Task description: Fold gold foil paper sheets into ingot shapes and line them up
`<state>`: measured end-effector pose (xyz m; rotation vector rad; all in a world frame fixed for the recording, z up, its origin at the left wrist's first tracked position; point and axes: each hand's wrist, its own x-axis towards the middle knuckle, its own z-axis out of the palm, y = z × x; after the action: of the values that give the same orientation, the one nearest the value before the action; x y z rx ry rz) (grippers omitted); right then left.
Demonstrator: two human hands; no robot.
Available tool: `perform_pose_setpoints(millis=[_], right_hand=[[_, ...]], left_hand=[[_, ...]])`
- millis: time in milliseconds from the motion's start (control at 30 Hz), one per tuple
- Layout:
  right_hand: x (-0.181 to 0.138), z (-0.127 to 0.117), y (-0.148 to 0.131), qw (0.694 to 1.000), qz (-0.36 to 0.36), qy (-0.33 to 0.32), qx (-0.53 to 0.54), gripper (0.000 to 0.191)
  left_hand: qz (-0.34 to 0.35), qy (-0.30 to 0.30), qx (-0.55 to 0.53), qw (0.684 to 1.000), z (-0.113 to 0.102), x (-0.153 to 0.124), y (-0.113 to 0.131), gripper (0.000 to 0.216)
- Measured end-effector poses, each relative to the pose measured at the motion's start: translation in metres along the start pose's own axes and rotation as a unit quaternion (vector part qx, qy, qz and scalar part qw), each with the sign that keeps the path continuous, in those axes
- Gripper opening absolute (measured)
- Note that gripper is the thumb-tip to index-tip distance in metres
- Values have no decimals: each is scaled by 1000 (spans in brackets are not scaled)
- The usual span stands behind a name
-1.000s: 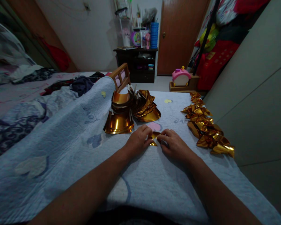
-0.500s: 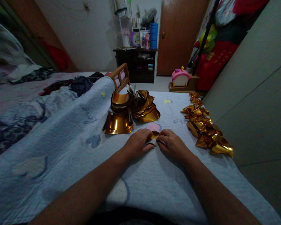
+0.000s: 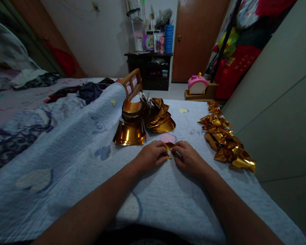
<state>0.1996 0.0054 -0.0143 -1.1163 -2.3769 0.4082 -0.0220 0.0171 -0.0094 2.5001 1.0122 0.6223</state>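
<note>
A small piece of shiny gold foil paper, partly folded, lies between my two hands just above the blue quilt. My left hand has its fingers curled round the foil's left side, hiding much of it. From the other side my right hand pinches the foil's right edge with its fingertips. Beyond my left hand sits a pile of curved gold foil sheets, fanned out in loose stacks. Along the right edge of the quilt runs a row of folded gold foil pieces, crumpled into pointed shapes.
The blue quilt rises in a ridge on the left, with a bed and clothes beyond. A wooden rail stands behind the foil stacks. A pink toy rests at the far edge. A pale cabinet borders the right side.
My right thumb has drawn in under its fingers, and the left thumb has closed closer to the foil. The foil's lower corner now shows beside my left fingers.
</note>
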Motion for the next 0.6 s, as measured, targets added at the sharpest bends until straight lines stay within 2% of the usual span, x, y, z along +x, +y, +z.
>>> perform_pose_setpoints(millis=[267, 600], right_hand=[[1, 1, 2, 1000, -8, 9, 4, 16], [0, 5, 8, 1000, -4, 20, 6, 23]], left_hand=[[6, 2, 10, 1000, -1, 2, 0, 10], [44, -1, 83, 996, 1, 1, 3, 12]])
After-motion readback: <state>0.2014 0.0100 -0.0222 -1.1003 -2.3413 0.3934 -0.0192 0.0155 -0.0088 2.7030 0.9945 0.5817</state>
